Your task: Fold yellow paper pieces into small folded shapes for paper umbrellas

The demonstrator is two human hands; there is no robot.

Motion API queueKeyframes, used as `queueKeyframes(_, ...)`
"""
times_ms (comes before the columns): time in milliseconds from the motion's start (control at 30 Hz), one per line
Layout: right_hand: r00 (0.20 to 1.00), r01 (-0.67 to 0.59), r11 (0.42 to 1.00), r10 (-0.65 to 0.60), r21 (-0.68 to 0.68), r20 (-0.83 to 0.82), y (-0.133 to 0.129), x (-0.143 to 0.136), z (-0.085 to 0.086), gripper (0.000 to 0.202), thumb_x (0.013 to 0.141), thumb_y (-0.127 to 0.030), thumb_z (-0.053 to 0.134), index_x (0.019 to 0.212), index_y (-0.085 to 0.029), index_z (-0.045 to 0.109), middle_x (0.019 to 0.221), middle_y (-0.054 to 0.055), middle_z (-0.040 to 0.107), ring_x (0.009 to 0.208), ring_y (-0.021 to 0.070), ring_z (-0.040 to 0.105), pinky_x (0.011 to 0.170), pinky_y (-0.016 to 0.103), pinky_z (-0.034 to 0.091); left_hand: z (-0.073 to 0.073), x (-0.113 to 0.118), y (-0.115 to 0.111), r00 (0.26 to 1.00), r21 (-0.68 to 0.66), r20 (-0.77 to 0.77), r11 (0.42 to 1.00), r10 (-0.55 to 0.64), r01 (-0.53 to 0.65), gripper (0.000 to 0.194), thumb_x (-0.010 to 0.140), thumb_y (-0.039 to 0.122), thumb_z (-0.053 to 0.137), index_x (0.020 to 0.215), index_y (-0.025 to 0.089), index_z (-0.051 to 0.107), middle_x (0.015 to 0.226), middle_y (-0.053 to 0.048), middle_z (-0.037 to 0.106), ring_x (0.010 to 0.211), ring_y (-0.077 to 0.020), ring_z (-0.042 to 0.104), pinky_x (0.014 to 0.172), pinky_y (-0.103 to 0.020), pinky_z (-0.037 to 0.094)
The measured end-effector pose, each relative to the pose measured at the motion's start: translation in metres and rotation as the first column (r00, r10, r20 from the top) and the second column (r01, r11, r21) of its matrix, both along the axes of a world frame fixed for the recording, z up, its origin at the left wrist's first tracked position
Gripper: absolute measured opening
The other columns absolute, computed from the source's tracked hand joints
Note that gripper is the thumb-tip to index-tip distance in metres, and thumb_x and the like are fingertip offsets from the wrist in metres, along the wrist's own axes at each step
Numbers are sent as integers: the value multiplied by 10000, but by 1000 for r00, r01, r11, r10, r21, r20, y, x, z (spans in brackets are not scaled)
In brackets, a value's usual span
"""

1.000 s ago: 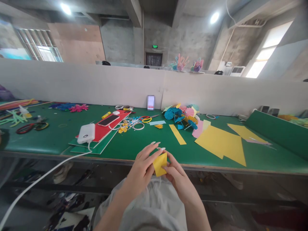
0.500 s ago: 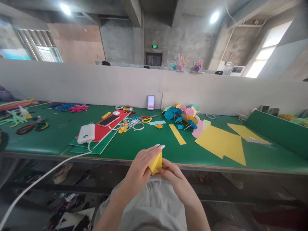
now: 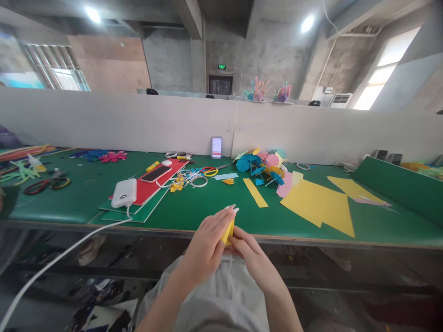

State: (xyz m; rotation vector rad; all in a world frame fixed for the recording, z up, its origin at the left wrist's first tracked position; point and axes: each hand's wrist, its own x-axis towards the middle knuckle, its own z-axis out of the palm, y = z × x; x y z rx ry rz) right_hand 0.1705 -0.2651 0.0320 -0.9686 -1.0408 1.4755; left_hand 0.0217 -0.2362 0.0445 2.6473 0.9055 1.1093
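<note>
A small piece of folded yellow paper (image 3: 228,233) is held between my two hands, just in front of the table's near edge. My left hand (image 3: 209,242) lies over its left side with the fingers together, covering much of it. From the right, my right hand (image 3: 248,246) pinches the lower edge of the paper between thumb and fingers. On the table beyond my hands lie a yellow paper strip (image 3: 255,192) and a small folded orange-yellow piece (image 3: 228,181).
Paper umbrellas (image 3: 259,165) are heaped by the partition. Large yellow sheets (image 3: 320,207) lie at right. Scissors (image 3: 212,171) and a tape roll (image 3: 199,181) are mid-table. A white power bank (image 3: 123,192) sits left, its cable (image 3: 69,253) hanging over the edge. A phone (image 3: 216,147) leans upright.
My left hand has shifted slightly right and turned over the yellow paper, so less of the paper shows. My right hand keeps its pinch at nearly the same spot.
</note>
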Motion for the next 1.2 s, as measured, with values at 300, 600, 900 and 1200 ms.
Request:
queueKeyframes(300,997,-65,998,64,-11,-48,3,1,10,284,798,-205,505,1008,-206,696,1012,34,665,998,199,583,878,296,477,1,5,-1,973,103,-188,988,131,-113,616,846,63,284,1453,142,213,1527,-90,243,1408,-230,185,1125,-461,199)
queueKeyframes(600,986,-155,977,146,143,76,-2,4,18,314,889,-418,514,1123,-232,607,1148,48,601,1080,203,527,895,298,424,3,9,-8,959,197,-201,967,200,-160,659,791,100,355,1438,120,232,1511,-96,281,1411,-273,156,1114,-585,-16)
queueKeyframes(900,977,-99,956,40,278,210,2,-4,12,286,911,-426,496,836,-157,558,670,-15,514,609,111,480,563,224,408,4,8,-19,988,-25,-123,995,94,-98,777,824,149,478,1476,196,59,1531,-78,228,1419,-254,125,1144,-543,42)
queueKeyframes(1200,952,-254,927,190,277,238,-4,9,18,277,920,-409,483,973,-170,614,771,19,569,661,136,592,547,224,490,27,-20,-11,961,-592,275,787,-10,177,351,936,331,449,1285,344,489,1388,-4,467,1313,-191,385,1068,-324,364)
